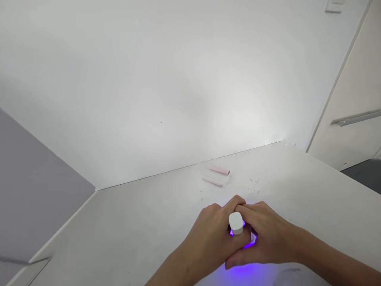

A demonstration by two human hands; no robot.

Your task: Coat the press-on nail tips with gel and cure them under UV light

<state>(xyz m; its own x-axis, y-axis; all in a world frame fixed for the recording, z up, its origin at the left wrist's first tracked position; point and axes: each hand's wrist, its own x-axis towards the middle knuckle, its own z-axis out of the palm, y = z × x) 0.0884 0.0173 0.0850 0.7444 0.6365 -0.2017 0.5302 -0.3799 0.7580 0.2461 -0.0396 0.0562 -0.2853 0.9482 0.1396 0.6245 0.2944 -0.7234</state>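
Observation:
My left hand (217,230) is closed around a small lamp with a white, rounded-square top (236,221) that stands up between its thumb and fingers. Purple light shines from the lamp through the gaps between my hands. From the other side my right hand (266,234) curls in, its fingers overlapping those of the left and its thumb crossing low in front. What lies inside the right hand's grip is hidden, apart from a purple-lit whitish edge. Both hands are just over the white tabletop (133,230), where a purple glow falls below them.
A pink tube (219,170) and a thinner pink stick (212,182) lie beyond my hands. Dark crumbs (254,180) are scattered beside them. A white wall (149,87) rises behind the table, and a panel with a long handle (358,118) stands at right.

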